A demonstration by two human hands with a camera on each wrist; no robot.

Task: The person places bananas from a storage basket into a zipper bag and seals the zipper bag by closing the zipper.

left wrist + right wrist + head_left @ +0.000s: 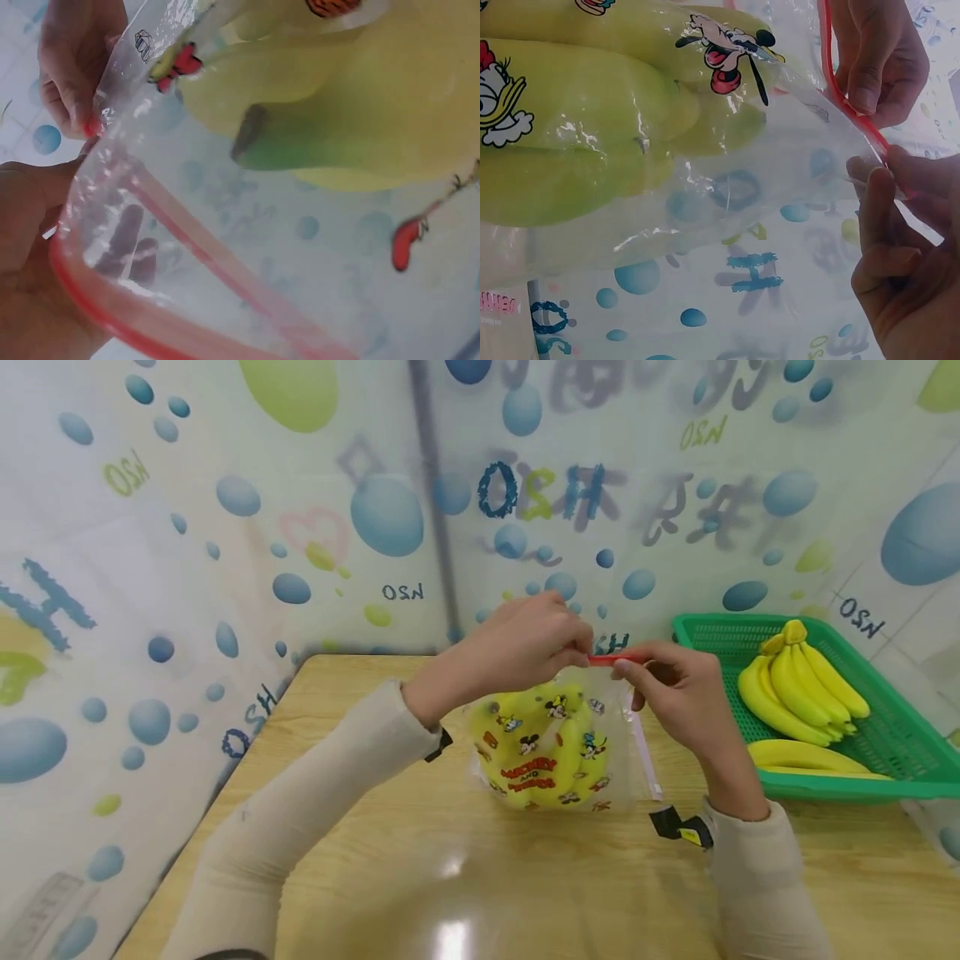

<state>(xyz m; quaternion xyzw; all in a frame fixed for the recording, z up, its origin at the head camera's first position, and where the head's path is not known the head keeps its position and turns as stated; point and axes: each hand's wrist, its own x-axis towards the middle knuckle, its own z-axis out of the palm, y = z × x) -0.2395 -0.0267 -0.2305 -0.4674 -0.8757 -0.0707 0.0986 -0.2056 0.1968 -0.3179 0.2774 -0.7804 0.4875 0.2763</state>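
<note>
A clear plastic zip bag printed with cartoon characters hangs upright over the table, its red zip strip along the top. Inside, yellow bananas show through the film; a greenish, dark-tipped banana end appears in the left wrist view. My left hand pinches the strip between thumb and fingers, left of its right end. At the top right corner, my right hand grips the strip's end with thumb and forefinger, as the right wrist view also shows.
A green plastic basket at the right holds a bunch of bananas and another banana near its front. Behind the bag, a pale strip with a purple edge lies on the wooden table. A bubble-printed curtain hangs behind.
</note>
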